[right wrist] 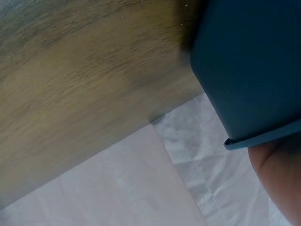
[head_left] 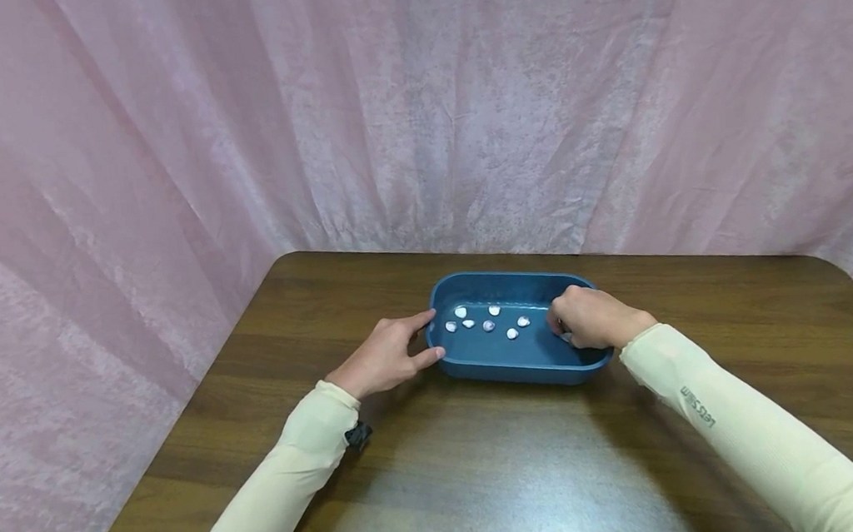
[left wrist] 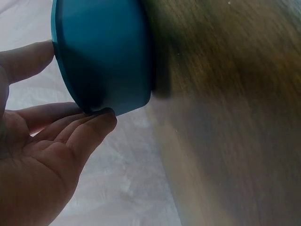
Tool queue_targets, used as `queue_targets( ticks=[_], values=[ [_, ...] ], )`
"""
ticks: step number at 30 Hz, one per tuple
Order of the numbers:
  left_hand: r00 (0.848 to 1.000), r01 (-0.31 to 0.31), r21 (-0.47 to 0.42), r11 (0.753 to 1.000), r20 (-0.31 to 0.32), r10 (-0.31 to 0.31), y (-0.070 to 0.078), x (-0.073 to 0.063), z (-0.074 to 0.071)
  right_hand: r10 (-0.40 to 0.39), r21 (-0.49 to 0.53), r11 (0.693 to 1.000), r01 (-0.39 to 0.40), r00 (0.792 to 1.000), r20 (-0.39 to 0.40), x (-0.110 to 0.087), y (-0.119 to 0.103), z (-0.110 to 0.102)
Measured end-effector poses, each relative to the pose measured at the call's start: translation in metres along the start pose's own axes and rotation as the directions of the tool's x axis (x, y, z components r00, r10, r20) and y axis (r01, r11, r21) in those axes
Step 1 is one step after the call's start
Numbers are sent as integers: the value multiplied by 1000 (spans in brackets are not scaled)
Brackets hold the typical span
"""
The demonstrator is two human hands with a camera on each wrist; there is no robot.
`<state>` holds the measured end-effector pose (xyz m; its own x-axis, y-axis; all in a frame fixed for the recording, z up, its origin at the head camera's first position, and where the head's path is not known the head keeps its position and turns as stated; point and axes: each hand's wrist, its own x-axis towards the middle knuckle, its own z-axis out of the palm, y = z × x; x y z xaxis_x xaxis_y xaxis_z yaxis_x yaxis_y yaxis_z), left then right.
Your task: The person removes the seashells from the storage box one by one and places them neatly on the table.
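A blue rectangular basin (head_left: 510, 371) with rounded corners sits on the table, and several small whitish shells (head_left: 488, 325) lie spread over the left and middle of its floor. At its left end, my left hand (head_left: 388, 354) steadies the rim with thumb and fingers spread and fairly straight. The left wrist view shows these fingertips (left wrist: 106, 115) against the outside of the basin wall (left wrist: 106, 52). My right hand (head_left: 588, 317) reaches over the right end into the basin, its fingers bent down around a small pale shell (head_left: 567, 338), mostly hidden. In the right wrist view, the wall (right wrist: 254, 70) hides those fingers.
The brown wood-grain table (head_left: 487, 462) has rounded far corners and reflects light near the front. A pink velvety curtain (head_left: 415, 116) hangs behind it and along the left. Pale sleeves cover both forearms, and a dark band (head_left: 359, 435) shows at the left wrist.
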<state>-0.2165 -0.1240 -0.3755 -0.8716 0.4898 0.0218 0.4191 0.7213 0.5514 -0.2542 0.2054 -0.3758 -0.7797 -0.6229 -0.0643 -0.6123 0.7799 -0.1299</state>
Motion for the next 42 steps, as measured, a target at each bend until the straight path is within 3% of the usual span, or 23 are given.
queue_targets(
  ticks=[15, 28, 33, 42],
  values=[
    [1000, 23, 3, 1000, 9, -23, -1, 2, -1, 43, 5, 999, -44, 998, 40, -3, -4, -17],
    [999, 38, 18, 999, 2, -38, -2, 2, -1, 39, 51, 998, -39, 999, -7, -10, -11, -28],
    [999, 34, 13, 999, 0, -34, -1, 1, 0, 21, 140, 990, -13, 998, -57, -15, -12, -29],
    [1000, 21, 15, 1000, -6, -21, -1, 1, 0, 27, 317, 949, 0, 996, -82, -23, -13, -28]
  ],
)
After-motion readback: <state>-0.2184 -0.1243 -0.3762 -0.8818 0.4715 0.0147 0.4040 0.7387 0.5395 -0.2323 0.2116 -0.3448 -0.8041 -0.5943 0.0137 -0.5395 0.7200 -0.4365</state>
